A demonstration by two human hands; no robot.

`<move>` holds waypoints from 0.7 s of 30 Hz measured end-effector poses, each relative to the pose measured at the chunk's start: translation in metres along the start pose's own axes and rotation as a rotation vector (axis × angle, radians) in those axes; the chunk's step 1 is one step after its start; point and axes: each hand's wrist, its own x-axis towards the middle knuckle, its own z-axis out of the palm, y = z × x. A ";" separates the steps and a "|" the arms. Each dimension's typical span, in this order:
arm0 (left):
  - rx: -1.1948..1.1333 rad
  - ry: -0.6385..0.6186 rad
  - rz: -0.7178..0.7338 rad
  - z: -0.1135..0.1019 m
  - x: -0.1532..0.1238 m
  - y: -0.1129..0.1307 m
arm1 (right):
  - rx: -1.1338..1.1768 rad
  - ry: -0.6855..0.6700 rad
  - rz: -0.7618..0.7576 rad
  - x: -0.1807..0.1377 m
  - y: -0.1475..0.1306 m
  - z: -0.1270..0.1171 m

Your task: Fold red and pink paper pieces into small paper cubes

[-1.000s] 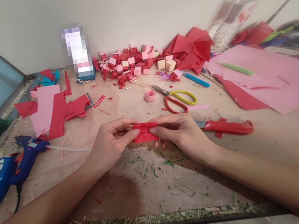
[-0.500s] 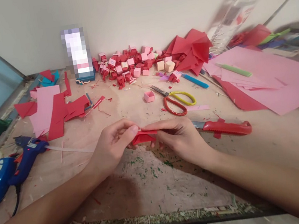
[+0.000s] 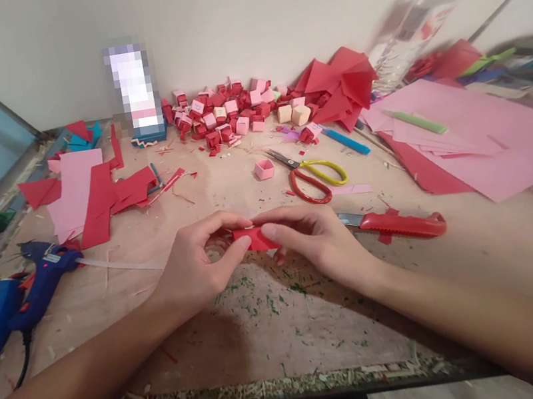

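Between my hands is a small red paper piece (image 3: 257,239), its flat face turned toward me and its back hidden by fingers. My left hand (image 3: 199,257) pinches its left end, thumb on the front. At the right end, my right hand (image 3: 316,242) grips it the same way. Just beyond them lies a small open pink paper box (image 3: 264,169). Scissors (image 3: 310,172) with one yellow and one red handle rest behind my right hand. A red-handled cutter knife (image 3: 402,224) lies to the right, its blade partly behind that hand.
Many folded paper boxes (image 3: 222,112) are heaped along the wall. At left are a blue glue gun (image 3: 43,278) and red and pink paper strips (image 3: 98,206). Pink paper sheets (image 3: 507,154) with a green stick (image 3: 419,121) lie at right. A plastic bottle (image 3: 414,14) leans behind.
Both thumbs have moved onto the front of the red paper, which has tilted so that its flat face shows. The hands stay nearly in place.
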 end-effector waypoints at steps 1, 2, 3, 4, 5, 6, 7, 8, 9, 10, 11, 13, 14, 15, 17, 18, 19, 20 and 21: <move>0.009 0.002 0.009 0.000 0.000 0.001 | -0.026 -0.019 -0.010 0.000 0.000 0.001; 0.012 0.002 0.014 0.000 0.000 0.001 | -0.041 -0.030 -0.019 0.001 0.000 0.001; 0.009 -0.001 0.011 0.001 0.000 0.001 | -0.050 -0.030 -0.025 0.001 0.001 0.002; 0.001 -0.006 0.003 0.001 0.000 0.001 | -0.058 -0.025 -0.027 0.002 0.002 0.002; -0.009 -0.012 -0.011 0.001 0.001 0.000 | -0.067 -0.019 -0.028 0.002 0.002 0.002; -0.019 -0.017 -0.027 0.001 0.001 0.000 | -0.074 -0.013 -0.030 0.002 0.003 0.001; -0.027 -0.019 -0.042 0.001 0.002 -0.001 | -0.079 -0.009 -0.033 0.003 0.004 0.001; -0.031 -0.019 -0.051 0.001 0.002 -0.002 | -0.079 -0.008 -0.037 0.003 0.005 0.000; -0.032 -0.020 -0.056 0.000 0.003 -0.002 | -0.078 -0.011 -0.041 0.003 0.006 0.000; -0.030 -0.022 -0.057 0.000 0.003 -0.003 | -0.073 -0.014 -0.046 0.003 0.007 0.000; -0.028 -0.024 -0.056 0.000 0.004 -0.003 | -0.069 -0.015 -0.049 0.003 0.007 0.000; -0.026 -0.031 -0.058 0.000 0.005 -0.003 | -0.065 -0.012 -0.051 0.002 0.008 0.000; -0.029 -0.033 -0.061 0.000 0.005 -0.003 | -0.065 -0.009 -0.051 0.002 0.009 0.000; -0.033 -0.035 -0.066 0.000 0.005 -0.003 | -0.066 -0.006 -0.052 0.002 0.009 0.000; -0.042 -0.041 -0.067 -0.001 0.006 -0.003 | -0.069 0.001 -0.049 0.002 0.008 0.000; -0.046 -0.041 -0.065 -0.002 0.006 -0.003 | -0.068 0.005 -0.041 0.002 0.007 0.000; -0.054 -0.036 -0.061 -0.003 0.006 -0.004 | -0.063 0.012 -0.027 0.002 0.006 0.000; -0.066 -0.032 -0.060 -0.004 0.006 -0.004 | -0.051 0.022 -0.010 0.002 0.005 -0.001; -0.082 -0.025 -0.060 -0.004 0.006 -0.005 | -0.033 0.031 0.008 0.003 0.004 -0.001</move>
